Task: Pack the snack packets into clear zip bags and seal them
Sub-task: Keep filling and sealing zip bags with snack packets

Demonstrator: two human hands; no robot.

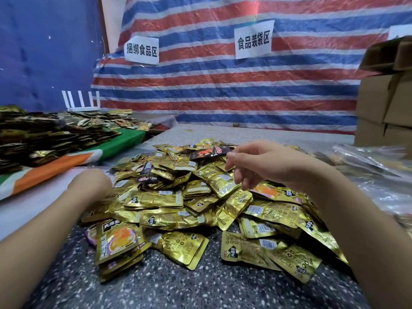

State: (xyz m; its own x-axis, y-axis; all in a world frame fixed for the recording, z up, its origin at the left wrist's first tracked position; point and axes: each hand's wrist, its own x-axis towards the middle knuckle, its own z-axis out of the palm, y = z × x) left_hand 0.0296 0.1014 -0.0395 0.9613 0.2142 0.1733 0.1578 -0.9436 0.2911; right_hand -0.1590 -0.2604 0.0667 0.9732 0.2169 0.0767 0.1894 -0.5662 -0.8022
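Your left hand [92, 182] lay at 9 o'clock edge of snack packet heap [200, 197], fingers buried among gold packets; whether grip had hold of any, cannot tell. Your right hand [256, 161] hovered above heap toward 1 o'clock, fingers loosely curled and drooping, nothing held — likely poised to pick next packet. Packets were piled mid-surface [178, 291], within easy reach of both hands. Clear zip bags [379, 175] lay at 3 o'clock, beside your right arm, probably kept there for quick filling. No bag in hand yet.
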